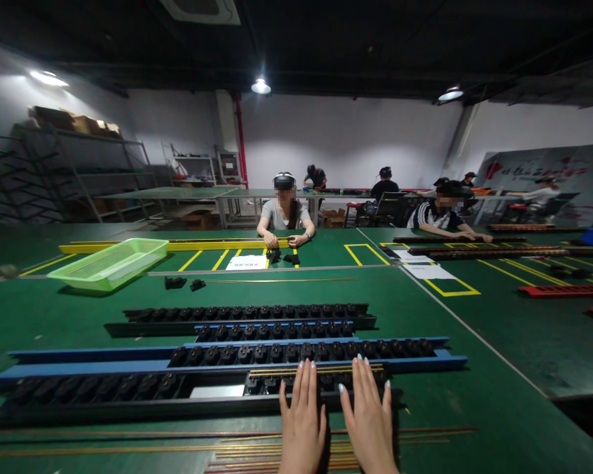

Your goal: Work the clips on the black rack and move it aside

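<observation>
Both hands lie palm down over the right part of the nearest black rail [128, 409], which holds a row of black modules [143, 386]. My left hand [302, 415] has its fingers stretched out, the fingertips at thin brass rods [271, 372] lying along the modules. Beside it, my right hand [368, 411] is also spread, its fingertips at the same rods. Beyond them runs a blue rail [89, 367] with more black modules [277, 353]. Loose brass rods [242, 454] rest on the green table, partly beneath my wrists.
Farther off are a shorter blue rail [274, 341], a dark rail [148, 328] and a light green basket [113, 263]. Two small black parts [175, 283] lie near the basket. A person [285, 214] works across the table beside a yellow rail [202, 246]; another leans at the right.
</observation>
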Motion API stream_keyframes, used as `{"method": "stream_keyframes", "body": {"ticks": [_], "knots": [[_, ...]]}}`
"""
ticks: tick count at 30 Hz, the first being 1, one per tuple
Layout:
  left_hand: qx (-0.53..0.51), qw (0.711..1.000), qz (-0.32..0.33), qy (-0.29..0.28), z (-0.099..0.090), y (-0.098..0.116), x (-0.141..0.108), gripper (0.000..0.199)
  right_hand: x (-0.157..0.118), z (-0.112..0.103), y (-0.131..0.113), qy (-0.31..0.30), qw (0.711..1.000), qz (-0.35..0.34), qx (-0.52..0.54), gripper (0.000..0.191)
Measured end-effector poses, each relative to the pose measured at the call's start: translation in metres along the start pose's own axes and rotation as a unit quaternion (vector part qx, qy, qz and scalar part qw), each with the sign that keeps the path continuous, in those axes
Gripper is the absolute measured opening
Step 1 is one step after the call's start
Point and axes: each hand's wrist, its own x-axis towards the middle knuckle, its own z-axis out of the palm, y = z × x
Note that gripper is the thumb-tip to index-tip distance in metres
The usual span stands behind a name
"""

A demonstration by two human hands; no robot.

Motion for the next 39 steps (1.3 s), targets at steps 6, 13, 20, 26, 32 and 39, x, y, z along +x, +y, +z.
{"method": "stream_keyframes", "body": {"ticks": [6, 13, 20, 26, 32, 39], "knots": [[0.006, 1.0, -0.001, 0.013, 0.002, 0.0, 0.0, 0.066, 0.001, -0.003, 0.006, -0.027, 1.0, -0.012, 0.008, 0.06], [0.008, 1.0, 0.001, 0.01, 0.004, -0.001, 0.0, 0.067, 0.004, -0.003, 0.019, -0.016, 1.0, 0.004, 0.01, 0.062], [0.009, 1.0, 0.001, 0.019, 0.003, 0.0, 0.0, 0.063, 0.006, -0.007, 0.024, -0.033, 0.999, -0.014, 0.0, 0.062], [0.006, 1.0, -0.002, 0.014, 0.001, 0.001, 0.001, 0.064, 0.005, -0.005, 0.033, -0.015, 1.0, -0.008, -0.002, 0.063], [-0.003, 1.0, -0.012, 0.004, -0.001, 0.001, 0.002, 0.063, 0.005, -0.005, 0.03, -0.023, 1.0, -0.005, 0.003, 0.062], [0.008, 1.0, -0.003, 0.004, 0.001, -0.001, 0.0, 0.064, 0.005, -0.008, 0.043, -0.007, 0.999, 0.018, 0.028, 0.061]]}}
